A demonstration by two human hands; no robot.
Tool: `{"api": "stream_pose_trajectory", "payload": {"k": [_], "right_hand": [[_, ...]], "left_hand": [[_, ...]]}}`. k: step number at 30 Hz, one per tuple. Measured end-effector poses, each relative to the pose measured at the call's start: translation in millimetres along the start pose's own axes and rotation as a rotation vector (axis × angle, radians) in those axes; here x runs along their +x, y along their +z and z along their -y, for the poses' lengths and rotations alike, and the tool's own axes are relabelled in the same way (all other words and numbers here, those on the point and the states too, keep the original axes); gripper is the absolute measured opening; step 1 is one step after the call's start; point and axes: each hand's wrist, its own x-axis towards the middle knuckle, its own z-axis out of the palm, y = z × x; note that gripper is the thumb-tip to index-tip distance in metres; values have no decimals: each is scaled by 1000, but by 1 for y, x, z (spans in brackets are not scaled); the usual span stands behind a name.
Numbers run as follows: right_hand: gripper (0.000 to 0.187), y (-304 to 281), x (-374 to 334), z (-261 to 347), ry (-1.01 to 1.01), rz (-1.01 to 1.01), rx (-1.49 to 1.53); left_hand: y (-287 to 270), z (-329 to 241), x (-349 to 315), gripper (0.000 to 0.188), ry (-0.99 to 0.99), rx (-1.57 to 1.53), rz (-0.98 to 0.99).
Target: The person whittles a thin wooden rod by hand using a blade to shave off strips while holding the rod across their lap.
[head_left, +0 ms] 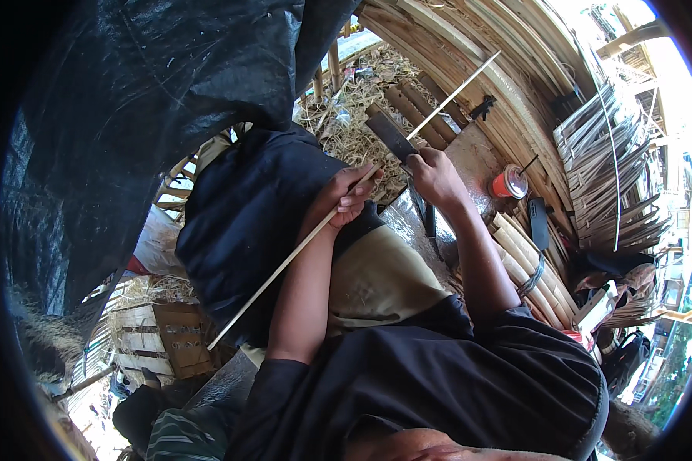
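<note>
A long thin strip of pale bamboo slants across my lap, and my left hand is closed around it near its upper end. My right hand grips a knife whose broad dark blade points up and left. Beyond the blade a pale strip runs to the upper right. It lines up with the one in my left hand, but the blade and fingers hide whether they are one piece. The knife's handle is hidden in my right fist. A dark cloth covers my left leg.
Right of my right hand stand a red cup with a straw and a dark phone. A tied bundle of bamboo pieces lies nearer. Shavings litter the ground ahead. A black tarp hangs at left.
</note>
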Motion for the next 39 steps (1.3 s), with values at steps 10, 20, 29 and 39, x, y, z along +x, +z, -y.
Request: {"api": "stream_pose_trajectory", "payload": {"k": [10,20,29,39], "right_hand": [[83,-11,-21,30,-275,-101,-114],[85,-7,-26,35,-266,-309,-198],[72,-6,-12,33,-147,-165,-68],[54,-4,-6,32,-40,-298,101]], "left_hand": [[-7,0,0,31,36,-4,-13],[-4,0,-1,30,16,20,7],[-4,1,2,31,5,27,38],[3,0,1,30,11,159,-14]]}}
